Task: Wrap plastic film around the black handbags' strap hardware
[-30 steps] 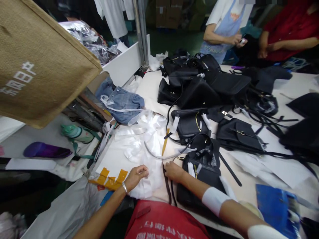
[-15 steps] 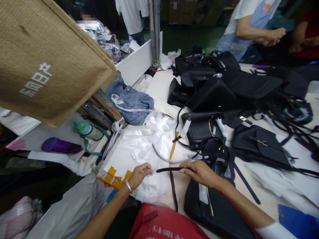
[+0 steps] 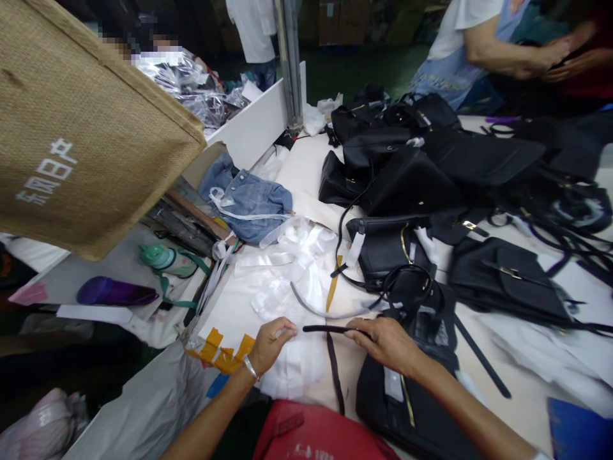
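My right hand (image 3: 383, 342) grips a black bag strap (image 3: 323, 329), and the strap's free end points left toward my other hand. My left hand (image 3: 272, 344) has its fingertips pinched together just short of that end; whatever they hold, if anything, is too small to make out. Beneath both hands lie crumpled sheets of white translucent wrapping (image 3: 292, 364). A black bag (image 3: 407, 402) with a gold zip rests under my right forearm. Beyond my hands a thin grey strip (image 3: 311, 308) curves across the table, and a dark strap (image 3: 334, 374) hangs toward its front edge.
Several black bags (image 3: 412, 179) are heaped at the back right. Denim cloth (image 3: 253, 201) lies at the back left. Orange tape pieces (image 3: 220, 351) stick to the left table edge. A burlap panel (image 3: 96, 128) hangs at upper left. Co-workers (image 3: 493, 51) stand across the table.
The view has shifted slightly. My left fingers have closed into a tighter pinch near the strap's end. My right hand keeps its hold on the strap. A co-worker's hands have moved right.
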Demonstrator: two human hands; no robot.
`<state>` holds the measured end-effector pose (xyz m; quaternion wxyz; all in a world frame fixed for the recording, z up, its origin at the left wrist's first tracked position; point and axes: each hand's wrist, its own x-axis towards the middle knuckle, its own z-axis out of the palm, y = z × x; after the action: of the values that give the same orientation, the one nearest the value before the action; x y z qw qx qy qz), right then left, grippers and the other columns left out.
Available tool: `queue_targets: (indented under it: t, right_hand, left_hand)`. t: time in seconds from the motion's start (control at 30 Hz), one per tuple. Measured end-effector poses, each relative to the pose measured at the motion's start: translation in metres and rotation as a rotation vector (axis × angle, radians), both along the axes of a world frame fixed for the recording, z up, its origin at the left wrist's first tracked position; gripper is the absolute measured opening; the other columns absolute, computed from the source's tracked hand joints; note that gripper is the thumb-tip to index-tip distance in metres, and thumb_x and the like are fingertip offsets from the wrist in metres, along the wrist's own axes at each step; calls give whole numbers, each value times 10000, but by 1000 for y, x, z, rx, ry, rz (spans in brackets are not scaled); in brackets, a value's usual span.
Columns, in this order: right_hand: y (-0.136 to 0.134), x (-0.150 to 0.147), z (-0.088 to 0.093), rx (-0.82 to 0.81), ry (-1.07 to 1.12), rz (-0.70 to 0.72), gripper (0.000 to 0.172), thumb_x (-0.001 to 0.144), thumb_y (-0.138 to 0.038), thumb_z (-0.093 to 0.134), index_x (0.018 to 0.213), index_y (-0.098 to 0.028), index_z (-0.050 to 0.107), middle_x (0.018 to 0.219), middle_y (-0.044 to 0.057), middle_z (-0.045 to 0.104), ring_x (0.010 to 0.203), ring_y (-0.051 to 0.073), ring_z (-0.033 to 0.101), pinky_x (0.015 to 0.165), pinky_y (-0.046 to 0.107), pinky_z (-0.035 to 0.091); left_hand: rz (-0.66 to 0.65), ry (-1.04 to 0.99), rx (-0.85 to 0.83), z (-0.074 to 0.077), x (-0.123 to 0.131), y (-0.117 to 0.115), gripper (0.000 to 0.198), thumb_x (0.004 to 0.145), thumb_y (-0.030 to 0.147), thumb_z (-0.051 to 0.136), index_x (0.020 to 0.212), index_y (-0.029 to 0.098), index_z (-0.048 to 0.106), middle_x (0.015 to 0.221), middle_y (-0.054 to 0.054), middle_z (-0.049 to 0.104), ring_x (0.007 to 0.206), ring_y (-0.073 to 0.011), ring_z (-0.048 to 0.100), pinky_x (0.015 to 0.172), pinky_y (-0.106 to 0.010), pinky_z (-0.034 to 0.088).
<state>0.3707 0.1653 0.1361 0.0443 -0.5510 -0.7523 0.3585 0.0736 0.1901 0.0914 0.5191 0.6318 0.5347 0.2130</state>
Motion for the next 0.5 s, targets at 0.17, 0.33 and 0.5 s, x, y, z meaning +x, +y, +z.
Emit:
queue_targets:
  t: [0.17,0.33,0.5]
  right_hand:
    - [-1,1,-3,48,-13,-44,364,936,-429,345,1115,-277,623,895,51,708,811,200,648,708,268,409]
    - [-1,0,-1,71,23,-20,363,943,-422,335,1088,-257,624,841,46,705,793,196,650,684,266,402]
    - [-3,-1,1,114,38,-15,318,945,-397,352,1057,-272,622,852,21,699,783,185,650,664,262,391]
  left_hand:
    - [-29,12,39,1,0,2,194,830,349,543,772,189,635,796,-26,649,798,-176,585,769,-269,424]
    - [-59,18,84,-3,-3,3,216,855,356,514,798,182,629,807,-32,644,805,-175,584,775,-288,434]
    - [-87,24,141,-5,-4,3,193,869,322,514,794,184,628,813,-28,636,807,-159,588,770,-276,431]
